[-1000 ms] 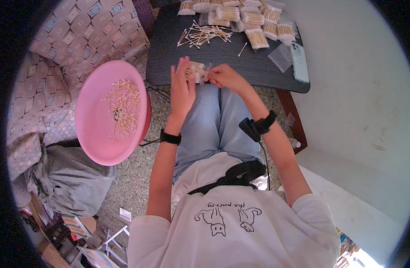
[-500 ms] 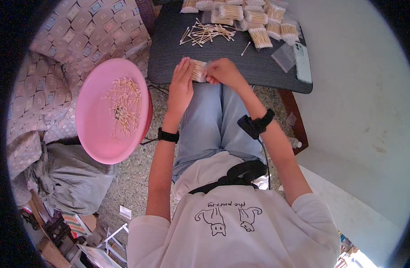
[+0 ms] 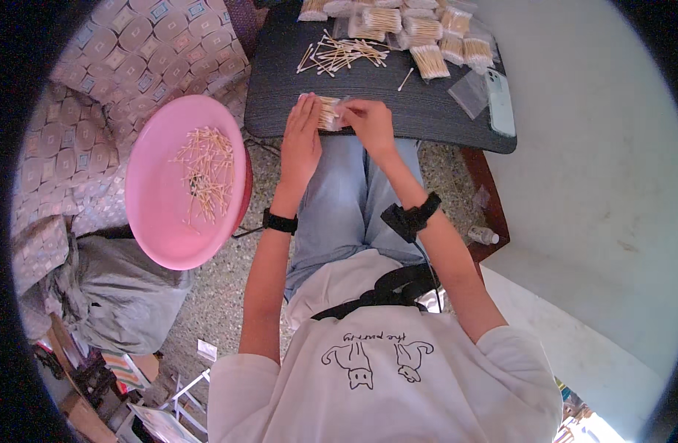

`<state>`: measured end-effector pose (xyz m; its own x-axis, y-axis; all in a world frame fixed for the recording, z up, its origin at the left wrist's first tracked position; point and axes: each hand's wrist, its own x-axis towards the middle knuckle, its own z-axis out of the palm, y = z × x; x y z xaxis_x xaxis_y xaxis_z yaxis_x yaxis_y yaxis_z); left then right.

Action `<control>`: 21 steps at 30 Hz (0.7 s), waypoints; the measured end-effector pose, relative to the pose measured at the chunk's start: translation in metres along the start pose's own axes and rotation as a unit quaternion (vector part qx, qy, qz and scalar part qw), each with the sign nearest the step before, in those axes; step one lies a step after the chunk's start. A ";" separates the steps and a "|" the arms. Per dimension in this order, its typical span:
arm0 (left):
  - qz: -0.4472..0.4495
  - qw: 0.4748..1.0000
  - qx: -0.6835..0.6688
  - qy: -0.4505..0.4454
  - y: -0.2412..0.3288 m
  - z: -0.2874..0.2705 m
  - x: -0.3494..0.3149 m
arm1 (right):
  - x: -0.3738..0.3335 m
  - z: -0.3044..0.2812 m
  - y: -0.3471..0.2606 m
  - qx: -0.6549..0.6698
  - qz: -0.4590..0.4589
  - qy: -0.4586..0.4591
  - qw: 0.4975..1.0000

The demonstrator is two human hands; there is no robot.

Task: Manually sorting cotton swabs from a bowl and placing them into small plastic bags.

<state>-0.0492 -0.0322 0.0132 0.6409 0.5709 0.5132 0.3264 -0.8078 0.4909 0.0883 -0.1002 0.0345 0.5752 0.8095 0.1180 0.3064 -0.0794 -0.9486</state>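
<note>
A clear plastic bag of cotton swabs point(image 3: 328, 114) lies at the near edge of the dark table point(image 3: 435, 118). My left hand point(image 3: 302, 136) rests over the bag's left end, its fingers stretched out and lying flat. At the bag's right end, the fingers of my right hand point(image 3: 370, 125) are pinched together on the plastic edge. Part of the bag is hidden under both hands. Beyond it lies a loose heap of cotton swabs point(image 3: 342, 55), with a single swab point(image 3: 405, 80) to the right.
Several filled swab bags point(image 3: 420, 29) are piled at the table's far side. An unfilled clear bag point(image 3: 469, 94) and a pale phone point(image 3: 500, 103) lie at the right edge. To my left stands a pink basin point(image 3: 158, 199) with loose swabs inside. A wall point(image 3: 597, 148) rises on the right.
My right wrist and forearm have swung slightly left, and that hand has turned while staying at the bag's right end. My left hand has barely shifted.
</note>
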 end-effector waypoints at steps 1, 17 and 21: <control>-0.005 1.000 -0.005 0.000 0.000 0.001 0.001 | 0.000 -0.001 0.008 0.016 -0.023 -0.002 1.000; 0.006 0.999 0.003 0.032 -0.003 0.008 0.004 | 0.002 0.001 0.028 0.149 0.020 -0.006 0.989; -0.003 0.998 0.038 0.048 -0.002 0.006 0.008 | -0.001 -0.003 0.022 0.148 0.010 -0.040 0.988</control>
<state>-0.0403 -0.0266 0.0124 0.5702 0.5846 0.5772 0.3847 -0.8108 0.4411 0.0966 -0.1048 0.0149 0.5137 0.8536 0.0865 0.0534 0.0688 -0.9962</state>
